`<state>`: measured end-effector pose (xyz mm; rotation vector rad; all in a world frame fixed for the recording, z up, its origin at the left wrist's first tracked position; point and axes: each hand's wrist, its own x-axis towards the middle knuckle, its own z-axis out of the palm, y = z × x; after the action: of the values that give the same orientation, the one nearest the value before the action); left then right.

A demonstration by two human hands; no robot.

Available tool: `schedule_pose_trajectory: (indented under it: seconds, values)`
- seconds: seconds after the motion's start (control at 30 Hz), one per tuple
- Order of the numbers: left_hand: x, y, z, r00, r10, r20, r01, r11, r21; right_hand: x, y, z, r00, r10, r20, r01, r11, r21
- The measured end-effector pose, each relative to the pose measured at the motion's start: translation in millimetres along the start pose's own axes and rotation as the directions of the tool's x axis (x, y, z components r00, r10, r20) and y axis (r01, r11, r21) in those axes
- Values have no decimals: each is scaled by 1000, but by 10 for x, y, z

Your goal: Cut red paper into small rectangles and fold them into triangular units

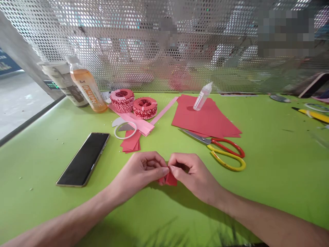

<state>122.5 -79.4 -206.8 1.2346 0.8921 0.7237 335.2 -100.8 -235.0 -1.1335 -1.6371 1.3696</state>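
Between my two hands, low over the table, is a small piece of red paper (171, 180), partly hidden by my fingers. My left hand (147, 168) pinches its left side with thumb and forefinger. From the other side my right hand (190, 171) grips it, fingertips almost touching those of the left. Scissors (209, 141) with one red and one yellow handle lie beyond my right hand, blades apart. Beyond my left hand rest several red paper strips (131, 142), with a white ring (115, 131) partly over them.
Red paper sheets (203, 121) carry an upright glue bottle (202, 97). Two pleated paper rolls (145, 109) stand near pink strips (140, 122). A phone (83, 159), a drink bottle (88, 85) and a cup (60, 80) are left. A yellow cutter (315, 115) lies right; perforated metal (144, 48) rises behind.
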Motion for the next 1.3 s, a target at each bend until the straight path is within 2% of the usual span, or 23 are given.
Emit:
schedule_pose_trajectory:
  seconds: [0.13, 0.33, 0.63, 1.03, 1.3]
  values:
    - [5, -26, -1, 996, 59, -70, -60, 998, -12, 24, 15, -1, 998, 70, 5, -70, 996, 51]
    - [-8, -27, 4, 992, 99, -79, -97, 995, 29, 30, -16, -10, 999, 26, -22, -25, 997, 70]
    - [-1, -18, 6, 997, 54, -54, -56, 998, -23, 18, -24, -8, 999, 25, -22, -24, 999, 45]
    - [-9, -8, 14, 998, 4, -63, -2, 999, 35, 18, -30, -13, 999, -13, -30, 12, 1000, -26]
    - [-10, 2, 2, 994, -111, -1, 111, 990, 87, 2, -26, -19, 997, -69, -43, 64, 993, -96]
